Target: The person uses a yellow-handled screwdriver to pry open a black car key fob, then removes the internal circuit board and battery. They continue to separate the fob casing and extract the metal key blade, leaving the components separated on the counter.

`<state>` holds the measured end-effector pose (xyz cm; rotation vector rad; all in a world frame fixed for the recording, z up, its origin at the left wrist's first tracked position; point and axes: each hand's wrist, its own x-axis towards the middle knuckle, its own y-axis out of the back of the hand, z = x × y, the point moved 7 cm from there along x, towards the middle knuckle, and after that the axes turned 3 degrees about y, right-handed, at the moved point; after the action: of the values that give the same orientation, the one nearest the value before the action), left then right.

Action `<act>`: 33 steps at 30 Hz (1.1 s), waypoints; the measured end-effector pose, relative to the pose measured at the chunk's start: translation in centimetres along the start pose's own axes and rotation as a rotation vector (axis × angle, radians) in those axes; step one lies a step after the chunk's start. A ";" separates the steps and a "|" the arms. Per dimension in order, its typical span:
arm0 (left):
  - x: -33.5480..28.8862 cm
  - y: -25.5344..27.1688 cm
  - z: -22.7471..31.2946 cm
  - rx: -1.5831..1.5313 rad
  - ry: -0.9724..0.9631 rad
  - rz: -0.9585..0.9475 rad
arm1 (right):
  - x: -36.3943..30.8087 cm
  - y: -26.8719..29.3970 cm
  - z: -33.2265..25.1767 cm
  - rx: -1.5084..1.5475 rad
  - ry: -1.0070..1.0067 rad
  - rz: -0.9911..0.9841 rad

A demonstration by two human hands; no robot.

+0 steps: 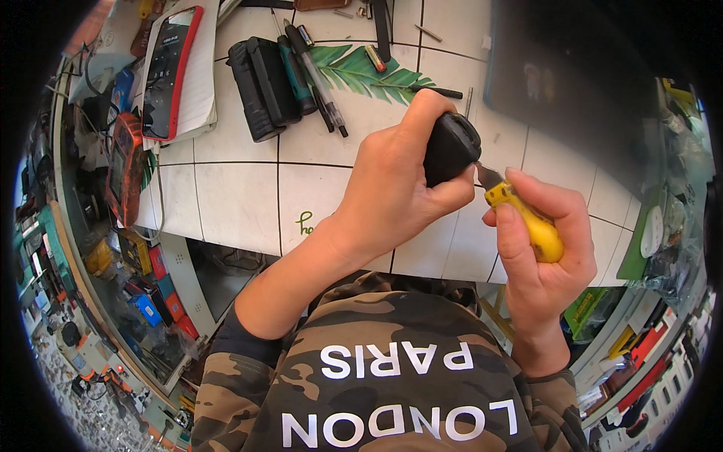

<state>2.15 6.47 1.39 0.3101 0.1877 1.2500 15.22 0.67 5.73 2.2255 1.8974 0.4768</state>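
Note:
Above the white tiled tabletop, my left hand (pixel 392 177) is wrapped round a small black rounded plastic object (pixel 450 149). Its exact kind cannot be made out, and my fingers cover part of it. My right hand (pixel 556 282) grips a short-bladed knife by its yellow handle (pixel 544 235), thumb and forefinger close to the blade. The metal blade (pixel 488 178) points up and left, its tip at the lower right edge of the black object, beside my left thumb. Whether the tip has gone into a seam there cannot be seen.
At the far left lie a red-edged phone (pixel 172 75) on papers and an orange device (pixel 124 169). A black ribbed object (pixel 263 90), pens (pixel 316 83) and a small battery (pixel 375 58) lie farther back. A large dark panel (pixel 580 83) covers the far right.

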 end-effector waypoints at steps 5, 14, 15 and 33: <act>0.1 0.3 0.2 -0.008 -0.040 -0.013 | 0.6 -0.1 -0.1 -0.031 0.132 -0.130; 0.0 0.1 0.5 -0.033 -0.107 -0.028 | 0.2 1.6 0.4 0.220 -0.120 -0.043; 0.0 0.1 0.5 -0.026 -0.116 -0.039 | 0.3 1.5 0.3 0.208 -0.113 -0.065; -0.2 0.3 1.6 0.441 -0.266 0.065 | 1.3 0.0 -2.7 -0.385 0.237 -0.141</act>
<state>2.27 6.14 3.01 0.8640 0.2242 1.2109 14.46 1.70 8.43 1.8418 1.8576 1.0221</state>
